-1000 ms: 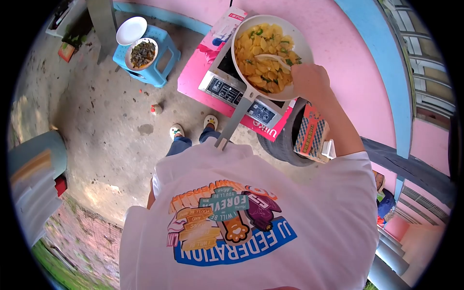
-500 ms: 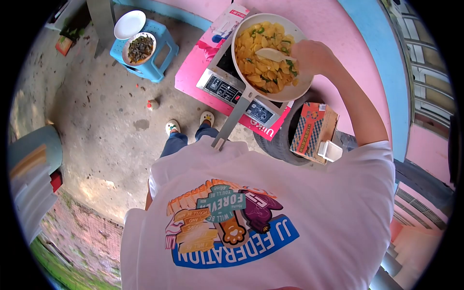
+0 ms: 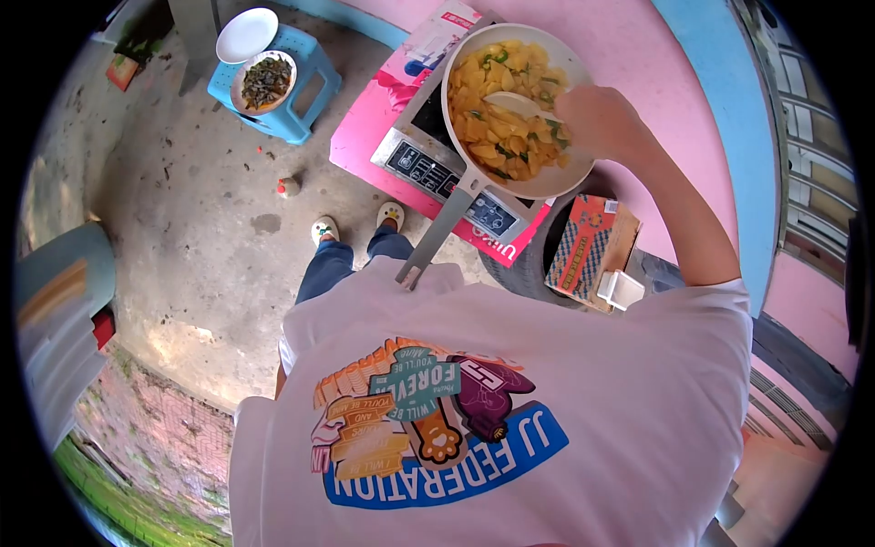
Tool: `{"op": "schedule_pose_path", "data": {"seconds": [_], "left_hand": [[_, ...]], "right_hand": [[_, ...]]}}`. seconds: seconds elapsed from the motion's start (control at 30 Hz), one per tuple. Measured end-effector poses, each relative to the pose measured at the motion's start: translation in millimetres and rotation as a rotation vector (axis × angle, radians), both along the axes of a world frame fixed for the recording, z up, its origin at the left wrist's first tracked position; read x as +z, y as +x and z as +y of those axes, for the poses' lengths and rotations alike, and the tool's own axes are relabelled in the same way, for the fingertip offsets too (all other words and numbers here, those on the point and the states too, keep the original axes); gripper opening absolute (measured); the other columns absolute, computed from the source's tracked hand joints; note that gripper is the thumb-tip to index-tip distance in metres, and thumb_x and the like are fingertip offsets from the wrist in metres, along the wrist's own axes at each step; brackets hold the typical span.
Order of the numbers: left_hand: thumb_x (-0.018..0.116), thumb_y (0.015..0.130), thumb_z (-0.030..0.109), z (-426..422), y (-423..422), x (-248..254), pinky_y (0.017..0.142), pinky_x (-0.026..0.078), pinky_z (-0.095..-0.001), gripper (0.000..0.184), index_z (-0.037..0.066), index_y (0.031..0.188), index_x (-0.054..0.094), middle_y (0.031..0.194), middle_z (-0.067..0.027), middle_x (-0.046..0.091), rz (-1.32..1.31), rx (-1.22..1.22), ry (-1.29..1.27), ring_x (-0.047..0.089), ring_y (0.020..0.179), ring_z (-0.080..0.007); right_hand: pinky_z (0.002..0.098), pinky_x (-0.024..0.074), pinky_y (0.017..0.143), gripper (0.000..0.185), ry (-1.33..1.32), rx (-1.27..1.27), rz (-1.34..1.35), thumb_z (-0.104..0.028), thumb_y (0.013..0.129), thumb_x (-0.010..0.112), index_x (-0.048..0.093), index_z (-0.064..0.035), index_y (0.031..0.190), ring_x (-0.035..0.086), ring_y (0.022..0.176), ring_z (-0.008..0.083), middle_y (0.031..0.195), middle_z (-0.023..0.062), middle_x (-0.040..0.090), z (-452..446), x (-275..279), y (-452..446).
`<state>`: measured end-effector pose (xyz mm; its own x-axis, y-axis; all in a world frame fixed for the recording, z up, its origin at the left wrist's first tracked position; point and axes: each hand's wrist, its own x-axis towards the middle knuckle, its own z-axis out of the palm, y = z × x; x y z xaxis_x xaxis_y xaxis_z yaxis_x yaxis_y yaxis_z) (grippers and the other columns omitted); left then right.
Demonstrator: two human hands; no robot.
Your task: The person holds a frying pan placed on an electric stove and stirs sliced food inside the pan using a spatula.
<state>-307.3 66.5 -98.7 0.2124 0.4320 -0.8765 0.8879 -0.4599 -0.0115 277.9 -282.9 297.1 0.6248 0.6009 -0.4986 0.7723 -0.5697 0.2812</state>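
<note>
My right hand is closed around the handle of a pale spatula, over the right side of a white frying pan. The spatula's head rests among yellow potato slices mixed with green pepper pieces. Beneath the pan is an induction cooker with a black control panel. The pan's long grey handle points toward my body, with no hand on it. My left hand is out of view; only a sliver of that arm shows beside my shirt.
The cooker stands on a pink box. To its right, a patterned cardboard box and a small white container sit on a tire. A blue stool holds an empty white plate and a plate of dark food.
My right hand and the spatula have shifted slightly within the pan, and the food under it has moved a little. The whole view has tilted slightly.
</note>
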Motion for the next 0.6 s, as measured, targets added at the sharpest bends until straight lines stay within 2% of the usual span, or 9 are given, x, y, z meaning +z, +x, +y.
{"op": "schedule_pose_path", "data": {"seconds": [0.03, 0.43, 0.57, 0.6], "left_hand": [[0.051, 0.087, 0.036, 0.0, -0.1, 0.2, 0.079, 0.051, -0.0457, 0.039, 0.001, 0.095, 0.065, 0.092, -0.022, 0.068, 0.0, 0.004, 0.001, 0.065, 0.088, -0.0392], [0.052, 0.086, 0.036, 13.6, 15.1, -9.0, 0.079, 0.051, -0.0453, 0.038, 0.001, 0.095, 0.065, 0.092, -0.0215, 0.068, -0.077, -0.029, 0.052, 0.065, 0.087, -0.0387], [0.052, 0.086, 0.036, 35.3, 56.8, -16.4, 0.079, 0.051, -0.0451, 0.038, 0.001, 0.095, 0.065, 0.091, -0.0214, 0.068, -0.287, -0.088, 0.158, 0.066, 0.087, -0.0385], [0.052, 0.086, 0.036, 41.2, 77.3, -13.2, 0.079, 0.051, -0.0451, 0.038, 0.001, 0.095, 0.065, 0.091, -0.0213, 0.068, -0.402, -0.02, 0.163, 0.066, 0.087, -0.0385]], "right_hand": [[0.0418, 0.053, 0.07, 0.016, -0.03, -0.001, -0.016, -0.005, 0.07, 0.063, 0.065, -0.0044, 0.085, 0.067, 0.081, 0.0294, 0.081, 0.0128, 0.068, 0.3, -0.9, 0.3], [0.0401, 0.0539, 0.071, 0.015, -0.031, -0.089, -0.081, -0.006, 0.074, 0.059, 0.066, -0.0058, 0.087, 0.068, 0.08, 0.0286, 0.081, 0.0126, 0.068, -37.1, -11.0, -19.9], [0.0388, 0.0544, 0.069, 0.014, -0.006, -0.233, -0.146, -0.007, 0.077, 0.058, 0.066, -0.0068, 0.088, 0.068, 0.079, 0.0281, 0.079, 0.0115, 0.068, -47.1, 6.9, -32.5], [0.0388, 0.0541, 0.067, 0.014, 0.032, -0.313, -0.153, -0.007, 0.077, 0.058, 0.066, -0.0072, 0.088, 0.068, 0.079, 0.0276, 0.079, 0.0107, 0.068, -51.7, 22.3, -41.8]]}}
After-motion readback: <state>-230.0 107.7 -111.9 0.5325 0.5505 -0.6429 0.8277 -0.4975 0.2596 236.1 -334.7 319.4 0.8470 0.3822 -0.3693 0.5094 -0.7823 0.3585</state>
